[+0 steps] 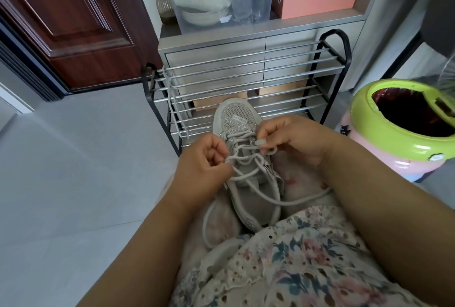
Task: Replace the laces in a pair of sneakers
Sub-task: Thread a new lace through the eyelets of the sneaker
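The floor is pale grey and smooth. A dark red-brown wooden door stands at the left. A grey cabinet with drawers stands behind a black metal shoe rack. Daylight is soft.

Home entryway: door, shoe rack

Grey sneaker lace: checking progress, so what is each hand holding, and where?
Both hold the grey round lace: left hand pinches it beside the eyelets, right hand near its looped end.
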Available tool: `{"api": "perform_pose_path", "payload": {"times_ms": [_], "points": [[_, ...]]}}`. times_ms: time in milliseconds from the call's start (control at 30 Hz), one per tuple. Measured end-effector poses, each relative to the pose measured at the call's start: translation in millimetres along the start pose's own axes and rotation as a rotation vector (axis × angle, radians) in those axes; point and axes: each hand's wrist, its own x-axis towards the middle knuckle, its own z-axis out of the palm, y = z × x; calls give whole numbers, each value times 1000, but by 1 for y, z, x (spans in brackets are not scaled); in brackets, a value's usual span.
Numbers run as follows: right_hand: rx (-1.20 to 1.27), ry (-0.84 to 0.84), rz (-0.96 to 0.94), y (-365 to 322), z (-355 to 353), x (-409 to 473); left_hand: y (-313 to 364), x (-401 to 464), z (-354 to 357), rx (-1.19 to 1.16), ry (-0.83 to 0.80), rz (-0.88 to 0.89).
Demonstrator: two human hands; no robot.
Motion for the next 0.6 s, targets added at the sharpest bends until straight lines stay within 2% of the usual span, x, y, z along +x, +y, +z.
{"api": "perform_pose_path", "payload": {"times_ms": [133, 267, 400, 467, 500, 600], "points": [[-160, -21, 16, -2, -3, 0, 8, 9, 0, -65, -49, -34], [-112, -16, 3, 2, -4, -2, 10, 25, 2, 252, 7, 15], [-91, -26, -17, 4, -2, -3, 22, 31, 7, 594, -119, 75], [-105, -25, -17, 5, -3, -1, 27, 37, 7, 705, -187, 45], [-96, -27, -13, 5, -4, 0, 29, 39, 6, 668, -212, 12], [-30, -33, -16, 10, -6, 2, 29, 38, -2, 323, -246, -96]]}}
